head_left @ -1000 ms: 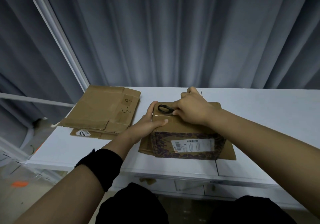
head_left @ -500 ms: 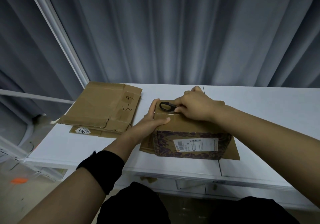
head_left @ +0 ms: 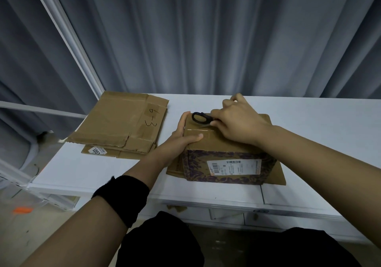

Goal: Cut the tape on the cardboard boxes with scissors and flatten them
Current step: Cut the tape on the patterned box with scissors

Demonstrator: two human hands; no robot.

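Cardboard box (head_left: 214, 145), one, under your hands.
Left hand (head_left: 175, 145) grips its edge, right hand (head_left: 237, 122) clasps one scissors (head_left: 199, 117); two flattened boxes (head_left: 121, 122) nearby.

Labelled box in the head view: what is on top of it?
The left hand grips the box at its top left edge; the right hand holds black scissors over the tape. The blades are hidden under the right hand.

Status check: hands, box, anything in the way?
Left hand grips cardboard box at its top left corner. Right hand holds black scissors on the taped top. Box upright, not flattened. Flattened cardboard stack lies left, apart.
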